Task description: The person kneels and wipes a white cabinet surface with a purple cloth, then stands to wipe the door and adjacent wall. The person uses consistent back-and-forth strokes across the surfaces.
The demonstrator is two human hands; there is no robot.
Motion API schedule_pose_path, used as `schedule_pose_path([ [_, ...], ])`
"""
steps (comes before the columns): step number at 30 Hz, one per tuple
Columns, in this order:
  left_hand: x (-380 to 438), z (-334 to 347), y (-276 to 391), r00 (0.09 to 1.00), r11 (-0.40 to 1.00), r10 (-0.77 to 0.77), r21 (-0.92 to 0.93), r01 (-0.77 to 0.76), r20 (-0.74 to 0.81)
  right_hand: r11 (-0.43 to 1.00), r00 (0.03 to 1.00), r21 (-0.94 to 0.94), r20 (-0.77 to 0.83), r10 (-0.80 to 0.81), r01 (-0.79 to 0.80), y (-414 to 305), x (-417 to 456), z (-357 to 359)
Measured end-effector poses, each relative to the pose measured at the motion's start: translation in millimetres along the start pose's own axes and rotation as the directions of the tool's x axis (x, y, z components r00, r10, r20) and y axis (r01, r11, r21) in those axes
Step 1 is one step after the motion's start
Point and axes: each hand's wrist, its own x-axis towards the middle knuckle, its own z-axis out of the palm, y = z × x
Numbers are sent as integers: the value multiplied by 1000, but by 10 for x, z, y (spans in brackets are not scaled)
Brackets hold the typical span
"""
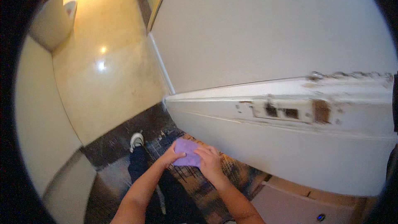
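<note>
A folded purple cloth (188, 151) is held between my two hands in front of my legs, above the patterned carpet. My left hand (171, 156) grips its left side, with the thumb lying across the front. On the right side, the fingers of my right hand (209, 161) hold the cloth's edge. Just beyond my hands is a white door frame (217, 121), with a metal strike plate (281, 111) and worn, chipped paint around it.
A light wall (267, 28) rises beyond the frame. At left, a shiny beige floor (102, 84) meets a dark threshold strip (108, 144) and the patterned carpet (230, 169). My shoe (136, 140) is by the threshold. A door (298, 207) with a small round fitting is at bottom right.
</note>
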Motion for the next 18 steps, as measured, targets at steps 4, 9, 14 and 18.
schedule_pose_path([
  [4,-589,619,1076,989,980,-100,182,79,109,986,986,145,-137,99,-78,-262,-399,-689],
  [9,-1262,1442,2084,907,387,-8,838,-385,420,926,932,342,-256,258,-162,-835,-795,-1027],
  [14,-1737,2470,2311,808,-41,-173,815,-578,564,718,950,696,-219,222,-7,-807,-1109,-1362],
  [18,-2043,2823,2371,849,-177,-43,832,-526,527,731,901,654,-414,131,195,-659,-1192,-1494],
])
